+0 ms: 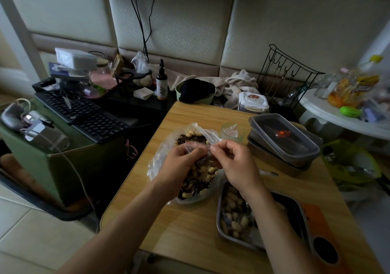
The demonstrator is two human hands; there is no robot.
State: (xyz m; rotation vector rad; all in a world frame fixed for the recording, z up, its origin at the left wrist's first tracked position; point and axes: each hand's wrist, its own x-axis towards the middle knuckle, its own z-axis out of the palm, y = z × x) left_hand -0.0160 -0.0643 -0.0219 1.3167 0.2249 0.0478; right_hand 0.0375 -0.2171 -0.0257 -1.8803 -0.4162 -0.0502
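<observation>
nearest, a metal tray [218, 221] of peanuts sits on the table [190, 227]; just beyond, left hand [179, 164] and right hand [234, 161] both pinch the top of a small zip bag [197, 146], nuts inside, over the big bag [157, 157]; looks like sealing time; next, fingers must press along the strip; lidded boxes [282, 138] behind

**Desk:** Where on the light wooden table [190, 227]?

**Photographer:** Large clear plastic bag of nuts [156, 161] centre; small clear zip bag [195, 146] above it, between left hand [179, 161] and right hand [234, 164]; rectangular metal tray [217, 221] right; stacked grey lidded containers [285, 142] behind.
</observation>
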